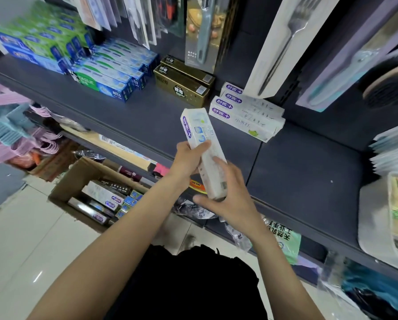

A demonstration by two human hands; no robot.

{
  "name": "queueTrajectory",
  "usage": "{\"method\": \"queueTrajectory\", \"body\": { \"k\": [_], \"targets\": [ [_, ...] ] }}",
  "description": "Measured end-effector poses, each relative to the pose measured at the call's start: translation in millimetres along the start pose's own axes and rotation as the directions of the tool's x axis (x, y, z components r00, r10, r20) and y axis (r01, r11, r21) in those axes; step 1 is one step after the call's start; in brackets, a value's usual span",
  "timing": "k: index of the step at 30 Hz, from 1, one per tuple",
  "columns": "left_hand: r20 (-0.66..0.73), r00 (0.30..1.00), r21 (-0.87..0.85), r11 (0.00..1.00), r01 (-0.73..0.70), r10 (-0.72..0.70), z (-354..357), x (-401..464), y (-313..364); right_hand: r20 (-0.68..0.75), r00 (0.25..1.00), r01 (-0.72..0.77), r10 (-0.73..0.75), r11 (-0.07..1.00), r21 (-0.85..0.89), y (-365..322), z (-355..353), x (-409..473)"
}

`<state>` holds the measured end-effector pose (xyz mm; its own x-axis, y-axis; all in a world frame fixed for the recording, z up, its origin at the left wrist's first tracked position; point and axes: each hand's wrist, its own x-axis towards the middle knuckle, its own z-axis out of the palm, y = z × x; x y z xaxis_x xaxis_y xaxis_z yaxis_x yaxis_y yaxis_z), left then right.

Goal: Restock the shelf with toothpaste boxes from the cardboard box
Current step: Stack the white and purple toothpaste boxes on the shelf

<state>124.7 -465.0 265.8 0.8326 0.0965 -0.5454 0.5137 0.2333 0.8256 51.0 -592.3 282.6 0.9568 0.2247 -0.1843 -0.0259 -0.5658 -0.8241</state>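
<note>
Both hands grip one white toothpaste box (203,151) at frame centre: left hand (186,160) fingers curled round it, right hand (228,195) pinching its lower end. Pushed in carelessly, it could topple the matching stack (248,114) on the shelf (128,116).

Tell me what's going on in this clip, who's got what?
A person is restocking a shop shelf. Both hands hold one white toothpaste box over the shelf's front edge: the left hand grips its middle, the right hand its near end. It is not yet on the shelf. Matching white boxes already lie stacked just beyond it, next to gold boxes and blue-green boxes. The open cardboard box on the floor, lower left, holds more boxes.
</note>
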Motion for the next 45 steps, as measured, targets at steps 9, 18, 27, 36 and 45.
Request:
{"method": "queueTrajectory", "body": {
  "k": [9,18,27,36,45],
  "targets": [
    [0.019,0.999,-0.135,0.99,0.047,-0.045,-34,15,5,0.288,0.914,-0.401,0.285,0.532,0.746,23,-53,11],
    [0.179,0.968,0.255,0.942,-0.22,0.177,-4,48,25,-0.103,0.879,-0.343,0.466,0.767,0.543,84,-87,67],
    [0.215,0.976,0.444,0.889,-0.117,0.021,25,110,30,-0.555,0.703,-0.439,0.445,0.885,0.153,92,-73,128],
    [0.103,0.925,0.327,0.866,-0.379,0.366,-57,36,-12,-0.574,0.808,-0.152,0.135,0.988,0.019,58,-3,41],
    [-0.314,0.881,0.741,0.672,-0.004,0.352,-306,-35,-89,0.385,0.923,0.073,0.003,0.98,-0.183,-2,168,57]
  ]
}}
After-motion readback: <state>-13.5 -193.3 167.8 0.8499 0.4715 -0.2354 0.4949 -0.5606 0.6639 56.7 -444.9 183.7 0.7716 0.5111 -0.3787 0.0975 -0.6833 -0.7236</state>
